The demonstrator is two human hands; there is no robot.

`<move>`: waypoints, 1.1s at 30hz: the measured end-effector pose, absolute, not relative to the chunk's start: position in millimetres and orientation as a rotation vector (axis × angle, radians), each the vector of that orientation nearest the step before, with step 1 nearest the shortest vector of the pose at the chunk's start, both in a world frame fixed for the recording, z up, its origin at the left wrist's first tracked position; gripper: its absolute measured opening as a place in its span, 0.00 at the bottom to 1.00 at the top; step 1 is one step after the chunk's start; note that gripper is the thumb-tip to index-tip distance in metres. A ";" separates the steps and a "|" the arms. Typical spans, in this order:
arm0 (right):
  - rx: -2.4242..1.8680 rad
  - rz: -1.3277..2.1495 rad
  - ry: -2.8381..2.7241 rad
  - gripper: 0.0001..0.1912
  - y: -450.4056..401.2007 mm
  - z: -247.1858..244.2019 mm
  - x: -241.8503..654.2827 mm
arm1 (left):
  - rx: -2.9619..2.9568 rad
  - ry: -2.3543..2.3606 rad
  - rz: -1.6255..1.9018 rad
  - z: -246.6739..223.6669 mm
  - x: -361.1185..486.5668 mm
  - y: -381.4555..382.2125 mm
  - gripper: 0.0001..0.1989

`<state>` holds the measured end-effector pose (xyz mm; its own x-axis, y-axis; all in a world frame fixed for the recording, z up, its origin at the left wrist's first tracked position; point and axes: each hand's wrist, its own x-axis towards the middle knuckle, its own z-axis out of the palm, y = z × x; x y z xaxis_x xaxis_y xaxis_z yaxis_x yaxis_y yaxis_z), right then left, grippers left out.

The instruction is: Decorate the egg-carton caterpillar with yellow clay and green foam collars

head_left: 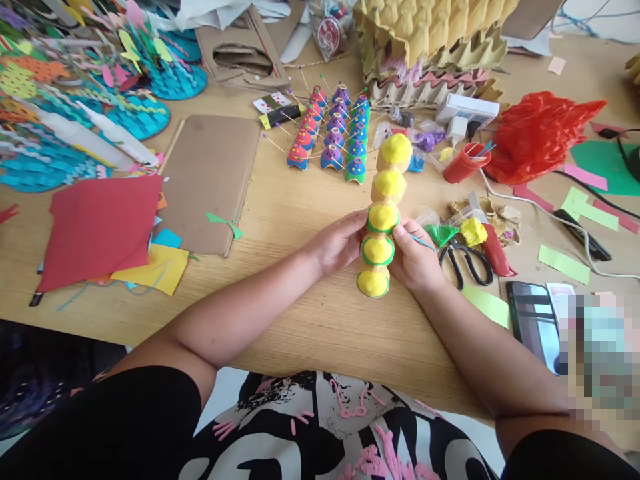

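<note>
Together, hands hold 5 cups; shirt lettering cropped.

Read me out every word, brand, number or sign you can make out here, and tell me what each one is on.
No word, brand or number can be read with certainty.
Shirt: large white lettering, cut off at the picture's bottom edge; wording unclear.
Round red-and-white label: too blurred to read.
Small card with red marks: too small to read.
Held yellow-and-green strip: no writing shows.
</note>
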<state>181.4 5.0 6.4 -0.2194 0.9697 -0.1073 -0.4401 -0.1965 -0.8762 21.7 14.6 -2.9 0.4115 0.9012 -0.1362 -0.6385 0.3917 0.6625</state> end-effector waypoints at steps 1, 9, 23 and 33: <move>-0.861 1.644 -0.893 0.20 5.0 6.1 181.4 | 0.572 0.531 1.038 -2.8 21.6 14.4 0.19; -0.848 1.653 -0.924 0.18 5.0 5.6 182.6 | 0.572 0.558 1.024 -4.7 21.2 15.9 0.21; -0.852 1.657 -0.913 0.17 5.6 6.0 182.2 | 0.544 0.547 1.001 -6.0 19.2 16.4 0.21; -0.834 1.703 -0.872 0.19 10.9 5.1 185.1 | 0.647 0.537 1.008 -1.1 16.9 15.5 0.26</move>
<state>185.1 10.9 5.1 -0.2553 0.9590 -0.1233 -0.4603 -0.2327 -0.8567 16.9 15.5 -1.1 0.4367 0.8924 -0.1136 -0.5922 0.3803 0.7104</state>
